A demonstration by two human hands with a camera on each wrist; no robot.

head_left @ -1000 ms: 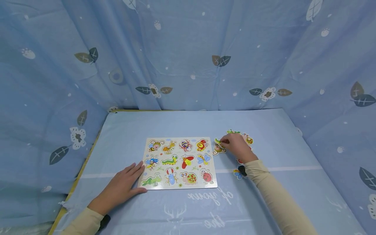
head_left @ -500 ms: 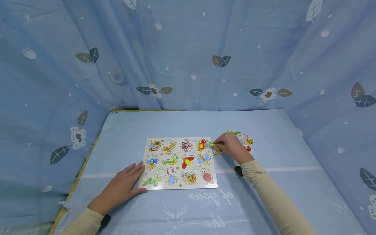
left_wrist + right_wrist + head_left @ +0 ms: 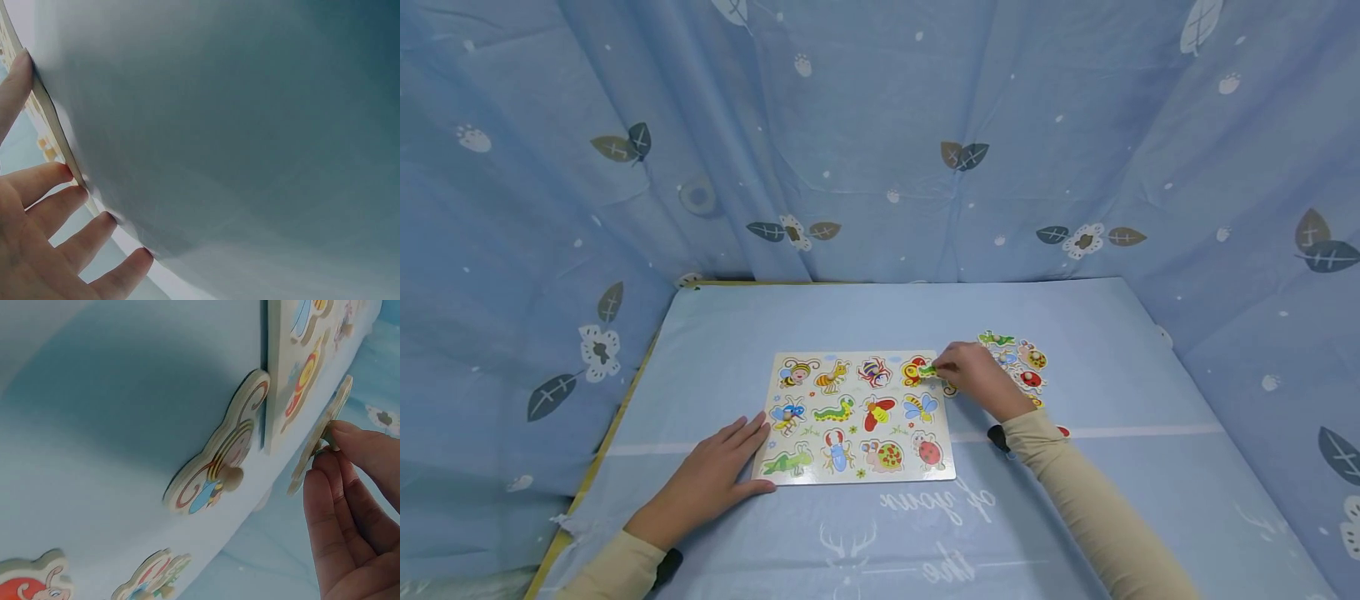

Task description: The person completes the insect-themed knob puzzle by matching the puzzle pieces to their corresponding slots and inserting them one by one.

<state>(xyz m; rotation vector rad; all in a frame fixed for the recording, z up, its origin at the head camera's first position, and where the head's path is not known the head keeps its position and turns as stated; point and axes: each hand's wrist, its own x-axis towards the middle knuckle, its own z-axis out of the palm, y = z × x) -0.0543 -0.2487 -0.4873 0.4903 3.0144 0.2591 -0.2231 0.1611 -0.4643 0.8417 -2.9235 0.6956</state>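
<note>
My right hand [image 3: 973, 375] pinches a green caterpillar puzzle piece [image 3: 928, 372] over the upper right corner of the insect puzzle board [image 3: 947, 471]. In the right wrist view, thumb and fingertips grip the knob on the face of this piece [image 3: 337, 403], which stands tilted off the board. Below it a bee piece [image 3: 225, 462] with a wooden knob lies against the board's edge; in the head view my hand mostly hides it. My left hand [image 3: 718, 467] rests with extended fingers along the board's left edge, and the left wrist view shows its fingertips [image 3: 78, 194] touching that edge.
Loose pieces lie right of the board: a grasshopper [image 3: 997, 338], a snail [image 3: 1033, 357], a ladybug [image 3: 1031, 379] and several others, partly covered by my right arm. Blue patterned cloth [image 3: 880, 167] encloses the table's back and sides.
My right hand has carried the caterpillar piece leftward from the loose pieces to over the board's upper right corner. The left hand and the board have stayed put.
</note>
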